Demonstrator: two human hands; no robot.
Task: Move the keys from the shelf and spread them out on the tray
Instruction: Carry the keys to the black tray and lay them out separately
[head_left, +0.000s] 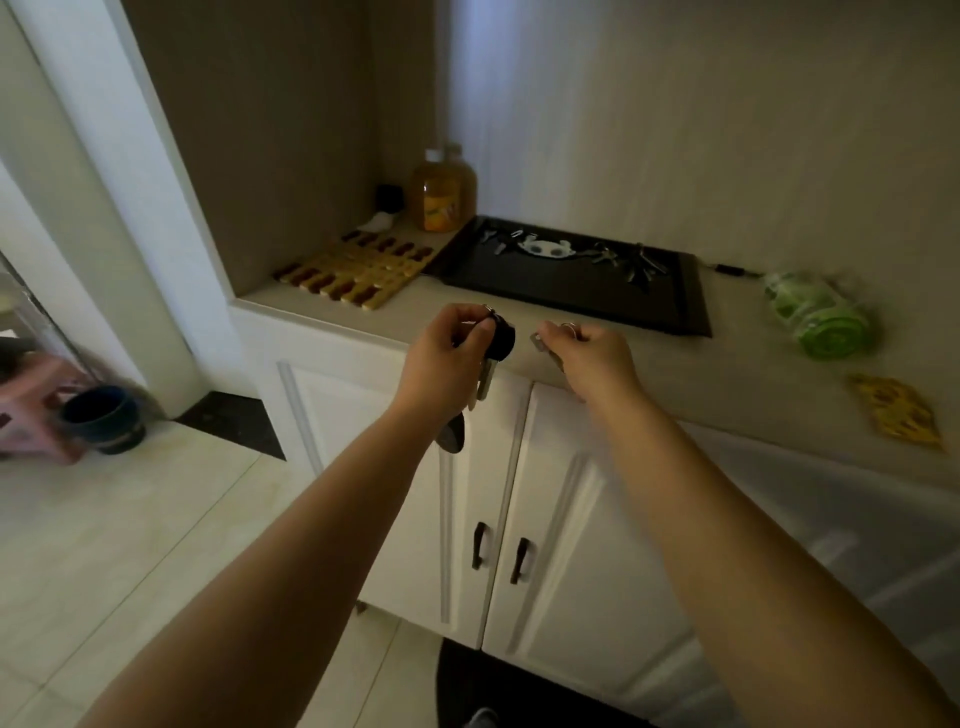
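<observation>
A black tray (566, 301) lies on the beige counter, and several keys (613, 257) plus a white keychain charm (545, 248) rest along its far side. My left hand (447, 353) grips a key bunch with a black fob (501, 338), from which a silver key hangs over the counter's front edge. My right hand (592, 358) pinches a small silver key on a ring (550, 338). Both hands hover just in front of the tray's near edge, a short gap between them.
A checkered wooden mat (358, 270) and an amber bottle (441, 192) stand left of the tray. A green jar (821, 317) lies on its side to the right, with a yellow packet (898, 410) nearer. White cabinet doors (519, 519) sit below the counter.
</observation>
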